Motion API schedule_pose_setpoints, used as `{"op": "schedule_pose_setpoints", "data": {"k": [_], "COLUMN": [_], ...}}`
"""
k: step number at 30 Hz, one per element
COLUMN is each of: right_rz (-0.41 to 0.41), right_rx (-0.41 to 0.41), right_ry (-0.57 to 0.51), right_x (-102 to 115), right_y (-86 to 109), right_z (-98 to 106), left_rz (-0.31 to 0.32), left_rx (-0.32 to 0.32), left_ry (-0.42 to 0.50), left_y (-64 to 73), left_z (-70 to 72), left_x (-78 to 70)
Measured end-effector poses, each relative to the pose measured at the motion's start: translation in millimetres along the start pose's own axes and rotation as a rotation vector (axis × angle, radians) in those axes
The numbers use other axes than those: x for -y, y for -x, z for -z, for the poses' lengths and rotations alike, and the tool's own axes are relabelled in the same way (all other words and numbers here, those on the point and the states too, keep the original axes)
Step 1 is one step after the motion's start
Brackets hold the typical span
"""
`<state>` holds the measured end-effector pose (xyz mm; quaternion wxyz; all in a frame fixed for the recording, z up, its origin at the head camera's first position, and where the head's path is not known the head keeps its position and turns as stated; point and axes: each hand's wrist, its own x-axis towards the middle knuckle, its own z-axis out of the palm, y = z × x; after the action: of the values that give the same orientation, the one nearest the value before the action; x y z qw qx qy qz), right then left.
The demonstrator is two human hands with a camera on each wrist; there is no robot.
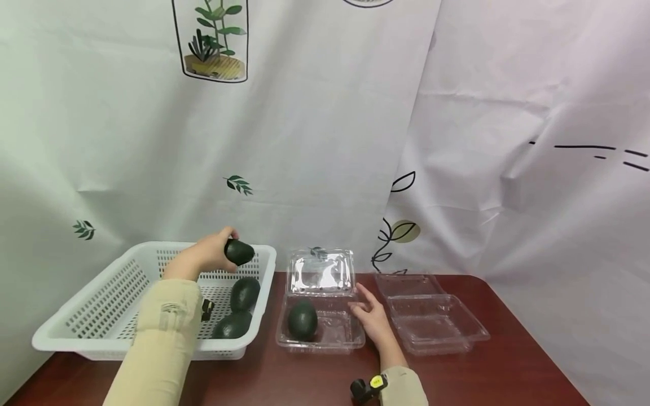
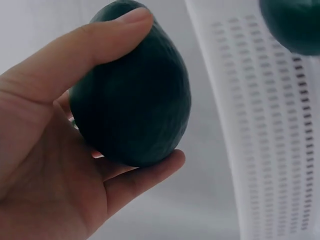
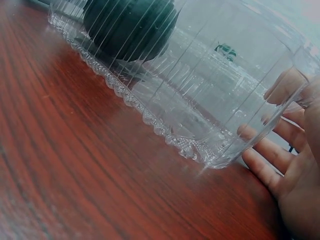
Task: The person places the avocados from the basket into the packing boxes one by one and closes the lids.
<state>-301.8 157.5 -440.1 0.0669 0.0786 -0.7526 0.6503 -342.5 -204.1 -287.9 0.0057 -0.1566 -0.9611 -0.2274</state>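
Note:
My left hand (image 1: 210,254) grips a dark green avocado (image 1: 238,252) above the right part of the white basket. In the left wrist view, the thumb lies over the avocado (image 2: 132,95) and the fingers curl beneath it. Another avocado (image 1: 302,320) sits in the left half of an open clear plastic clamshell box (image 1: 335,345), whose lid (image 1: 321,273) stands raised behind. At the box's right side, my right hand (image 1: 374,321) holds the edge. Seen from the right wrist, its thumb (image 3: 287,87) is at the rim and its fingers are against the wall.
The white perforated basket (image 1: 66,332) at the left contains two more avocados (image 1: 245,294) along its right side. A second clear clamshell box (image 1: 431,332) lies open on the right. All stand on a dark red wooden table (image 1: 508,361), with a printed cloth (image 1: 325,141) hanging behind.

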Motion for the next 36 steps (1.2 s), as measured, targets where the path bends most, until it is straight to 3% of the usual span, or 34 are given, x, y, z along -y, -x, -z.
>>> {"op": "schedule_pose_setpoints", "data": {"k": [10,16,24,36], "right_rz": [-0.007,0.014,-0.022,-0.035], "right_rx": [-0.015,-0.008,-0.011,0.006], "right_ry": [0.030,0.007,0.005,0.013], "right_x": [-22.4,-21.1,-18.7,-22.3], "right_y": [-12.0,-15.7,-17.3,-18.3], "right_z": [4.1,4.6,5.3,4.6], "left_rz": [-0.056,-0.073,-0.090,-0.096], "left_rx": [-0.067,-0.075,-0.040,-0.065], "left_ry": [-0.037,-0.027,0.004,-0.009], "left_y": [5.9,9.3,11.4,11.6], "left_z": [-2.4,-0.7,-3.8,-15.1], "left_x": [-35.3,-54.6,-62.8,-74.5]}}
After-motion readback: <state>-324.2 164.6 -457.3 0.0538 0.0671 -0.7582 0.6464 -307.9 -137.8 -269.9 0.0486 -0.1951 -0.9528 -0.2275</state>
